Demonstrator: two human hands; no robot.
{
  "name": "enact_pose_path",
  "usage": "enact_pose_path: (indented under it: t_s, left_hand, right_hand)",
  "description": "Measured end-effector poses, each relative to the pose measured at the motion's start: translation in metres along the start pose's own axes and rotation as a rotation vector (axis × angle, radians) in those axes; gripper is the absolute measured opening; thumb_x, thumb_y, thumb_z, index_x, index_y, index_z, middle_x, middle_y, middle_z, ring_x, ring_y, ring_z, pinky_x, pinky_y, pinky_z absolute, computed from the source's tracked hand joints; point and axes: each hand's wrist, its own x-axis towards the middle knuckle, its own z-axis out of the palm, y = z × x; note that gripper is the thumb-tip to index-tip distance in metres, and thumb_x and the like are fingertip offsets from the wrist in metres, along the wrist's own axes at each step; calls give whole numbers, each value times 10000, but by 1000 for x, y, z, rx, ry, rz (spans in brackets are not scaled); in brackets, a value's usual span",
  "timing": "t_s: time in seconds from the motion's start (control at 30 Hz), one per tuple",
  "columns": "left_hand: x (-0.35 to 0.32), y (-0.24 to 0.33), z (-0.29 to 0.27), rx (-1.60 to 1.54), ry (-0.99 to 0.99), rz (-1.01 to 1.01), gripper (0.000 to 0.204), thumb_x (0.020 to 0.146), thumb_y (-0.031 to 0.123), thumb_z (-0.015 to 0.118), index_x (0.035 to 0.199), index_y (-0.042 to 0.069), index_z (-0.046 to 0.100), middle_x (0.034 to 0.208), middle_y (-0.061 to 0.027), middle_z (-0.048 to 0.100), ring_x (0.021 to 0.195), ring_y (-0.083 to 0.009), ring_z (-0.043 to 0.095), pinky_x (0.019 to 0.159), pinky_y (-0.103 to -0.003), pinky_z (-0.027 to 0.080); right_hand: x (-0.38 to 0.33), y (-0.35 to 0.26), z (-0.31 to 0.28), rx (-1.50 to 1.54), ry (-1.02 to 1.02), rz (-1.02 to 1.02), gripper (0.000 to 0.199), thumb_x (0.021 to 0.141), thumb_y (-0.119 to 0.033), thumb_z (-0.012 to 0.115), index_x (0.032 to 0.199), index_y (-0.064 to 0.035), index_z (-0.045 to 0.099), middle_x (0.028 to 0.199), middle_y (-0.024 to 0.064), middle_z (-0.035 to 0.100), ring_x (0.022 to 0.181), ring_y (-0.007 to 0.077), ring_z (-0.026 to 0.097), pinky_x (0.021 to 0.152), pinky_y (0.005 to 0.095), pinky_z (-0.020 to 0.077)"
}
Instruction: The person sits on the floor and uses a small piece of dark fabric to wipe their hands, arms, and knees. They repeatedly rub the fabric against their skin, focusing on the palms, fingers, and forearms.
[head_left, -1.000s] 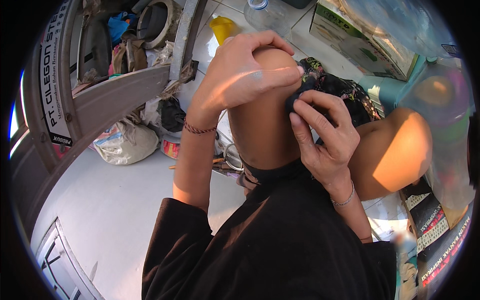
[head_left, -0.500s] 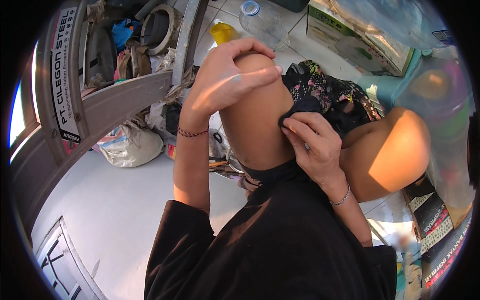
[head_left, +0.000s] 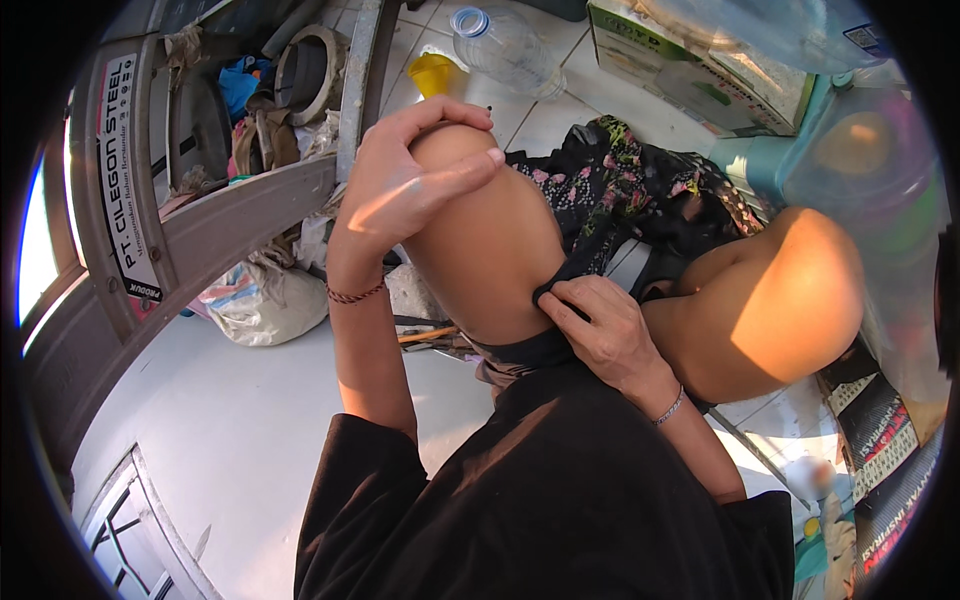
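Observation:
My left hand (head_left: 385, 195) rests over my raised left knee (head_left: 450, 148), its thumb apart from the fingers and nothing held. Between my thighs, my right hand (head_left: 608, 335) is closed in a pinch on the edge of a black cloth (head_left: 583, 268), low against the inner left thigh. A black cloth with pink and yellow-green flowers (head_left: 590, 185) drapes and bunches beyond that hand, between my legs. Whether the pinched edge belongs to this flowered cloth or to my dark shorts (head_left: 530, 352), I cannot tell.
On the tiles ahead lie a clear plastic bottle (head_left: 510, 50) and a yellow funnel-like cup (head_left: 434, 75). A green-and-white carton (head_left: 700, 75) is at far right. Clear plastic bags (head_left: 865, 190) crowd the right side. At left stand a metal frame (head_left: 250, 195) and a whitish sack (head_left: 265, 305).
My right hand has moved down and left, bringing the pinched black cloth lower along the thigh. More of the flowered cloth is exposed. My left hand stays on the knee.

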Motion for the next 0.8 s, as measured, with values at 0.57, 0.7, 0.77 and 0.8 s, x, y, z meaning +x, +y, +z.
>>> enact_pose_path:
  t_s: [0.57,0.7,0.77,0.8]
  left_hand:
    - [-11,-3,-8,-20,43,-9,348,830,221,784,1094,0,734,1220,-129,733,1138,-218,667,1036,-354,487]
    - [-11,-7,-6,1,60,34,366,811,248,822,1080,12,745,1149,-110,749,1048,-201,696,960,-344,534]
    - [-11,-7,-6,24,60,34,366,810,249,822,1080,13,747,1153,-113,750,1054,-204,697,962,-346,534]
    - [-10,-7,-7,21,62,26,367,808,250,824,1079,15,749,1154,-114,750,1058,-206,698,962,-348,535]
  right_hand:
    - [16,-6,0,61,92,58,289,738,40,750,1022,-14,730,1024,97,665,904,278,676,754,381,558]
    - [11,-8,4,-20,-37,1,321,713,44,743,1029,-11,730,1020,109,661,911,284,680,767,377,567]
    - [2,-7,-1,-75,-132,23,323,718,39,741,1037,-9,726,1023,108,659,917,281,681,774,373,569]
    - [1,-5,-3,-47,-137,31,295,752,-1,711,1047,-10,718,1027,102,651,932,272,671,789,372,563]
